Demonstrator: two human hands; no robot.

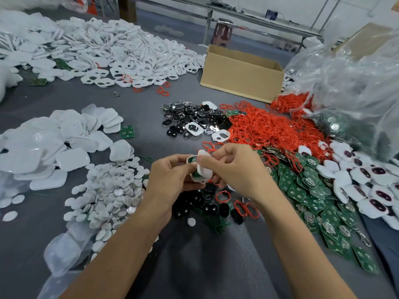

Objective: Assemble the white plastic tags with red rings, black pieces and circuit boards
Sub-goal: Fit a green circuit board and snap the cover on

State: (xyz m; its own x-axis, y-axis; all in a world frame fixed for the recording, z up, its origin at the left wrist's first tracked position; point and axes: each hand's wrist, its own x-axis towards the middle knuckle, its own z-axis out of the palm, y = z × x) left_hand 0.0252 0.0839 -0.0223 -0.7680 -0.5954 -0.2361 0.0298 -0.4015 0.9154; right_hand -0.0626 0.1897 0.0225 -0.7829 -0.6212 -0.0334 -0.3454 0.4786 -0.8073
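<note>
My left hand (172, 175) and my right hand (235, 169) meet over the middle of the grey table, both curled round one white plastic tag (203, 169). A bit of green circuit board shows inside the tag. Red rings (272, 130) lie heaped to the right, and a few loose red rings (246, 208) sit just below my hands. Black pieces (203, 208) lie under my hands, with another black pile (190, 117) farther back. Green circuit boards (313, 195) spread out on the right. My fingers hide most of the tag.
White tag shells (108, 48) cover the far left; white covers (43, 152) and small white discs (112, 195) lie on the near left. A cardboard box (241, 76) stands behind. Clear plastic bags (349, 83) bulge at right, above assembled tags (367, 182).
</note>
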